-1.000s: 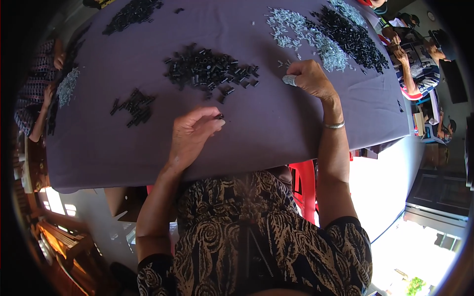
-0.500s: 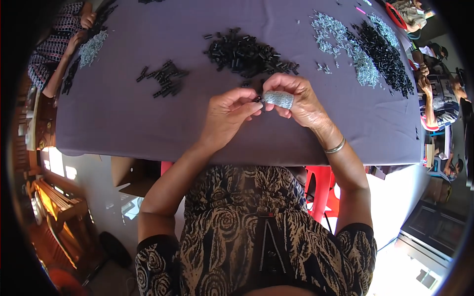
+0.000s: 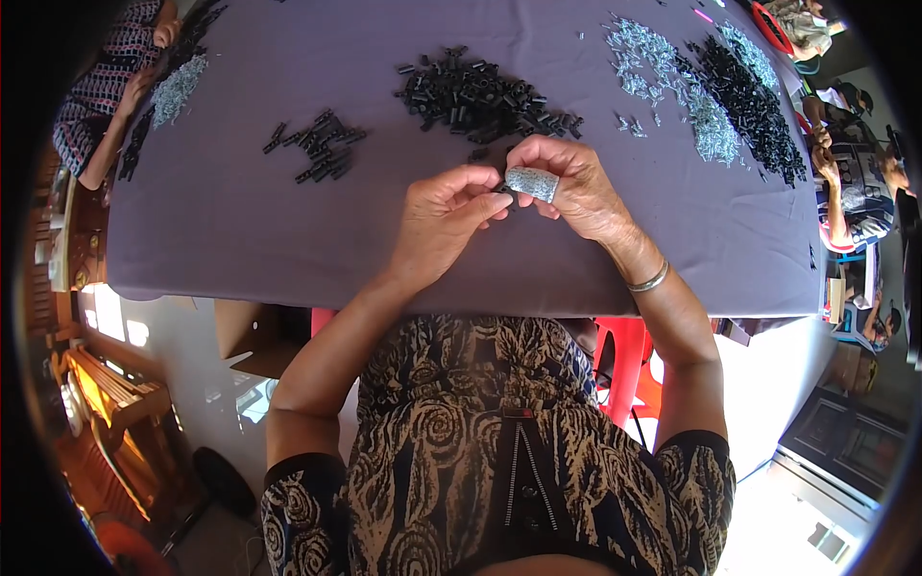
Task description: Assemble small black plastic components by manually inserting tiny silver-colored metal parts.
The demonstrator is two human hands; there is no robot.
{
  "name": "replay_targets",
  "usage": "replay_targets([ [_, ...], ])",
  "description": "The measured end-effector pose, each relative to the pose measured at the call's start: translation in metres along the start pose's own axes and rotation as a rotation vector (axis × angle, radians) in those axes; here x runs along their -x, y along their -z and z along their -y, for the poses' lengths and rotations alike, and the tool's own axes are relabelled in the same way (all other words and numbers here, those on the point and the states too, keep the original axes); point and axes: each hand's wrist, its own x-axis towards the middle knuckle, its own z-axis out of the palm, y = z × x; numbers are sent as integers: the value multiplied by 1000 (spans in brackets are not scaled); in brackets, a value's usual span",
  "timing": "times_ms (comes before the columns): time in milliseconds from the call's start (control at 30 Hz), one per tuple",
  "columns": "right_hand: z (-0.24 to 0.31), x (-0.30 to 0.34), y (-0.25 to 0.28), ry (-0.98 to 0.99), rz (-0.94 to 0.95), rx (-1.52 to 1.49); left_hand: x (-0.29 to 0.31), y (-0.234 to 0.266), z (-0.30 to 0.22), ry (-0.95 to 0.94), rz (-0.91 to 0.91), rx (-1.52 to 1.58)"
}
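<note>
My left hand point(image 3: 444, 213) is closed in a pinch on a small black cylindrical piece point(image 3: 503, 189), mostly covered by the fingertips. My right hand point(image 3: 586, 197) meets it from the other side, fingers curled in. A silvery-grey textured wrap point(image 3: 531, 182) sits at my right thumb and looks wound around it. Whatever the right fingertips grip is too small and hidden to name. Just beyond my hands lies a large pile of black cylindrical pieces point(image 3: 471, 96). A smaller group of similar black pieces point(image 3: 322, 149) is spread to its left.
A dark grey-purple cloth covers the table point(image 3: 240, 240). At the far right are heaps of small silvery parts point(image 3: 715, 130) and black pieces point(image 3: 749, 106). Another silvery heap point(image 3: 180, 91) lies at the left, by a person's hands. More people sit along the right. A red chair point(image 3: 624, 360) stands below the table edge.
My right hand has shifted slightly left, and the grey wrap has turned a little and come closer to my left fingertips. My left hand stays nearly in place.
</note>
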Motion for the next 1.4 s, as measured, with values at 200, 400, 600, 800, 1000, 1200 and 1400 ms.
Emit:
replay_targets([
  [200, 3, 0, 2, 21, -18, -8, -1, 4, 0, 8, -23, 3],
  [400, 6, -1, 42, 135, -358, -90, -7, 15, -8, -80, -78, 3],
  [600, 10, 0, 37, 148, -362, 119, -11, 21, -12, 64, -4, 379],
  [800, 13, 2, 8, 49, -115, 293, -8, 17, -8, 21, 15, 289],
  [1000, 21, -1, -12, -5, 2, 316, -5, 12, -11, 8, 29, 234],
  [1200, 19, -5, -13, 54, -7, 371, -6, 11, -11, -18, 12, 197],
  [1400, 20, -8, -6, 158, 3, 477, -5, 11, -11, -17, 34, 126],
])
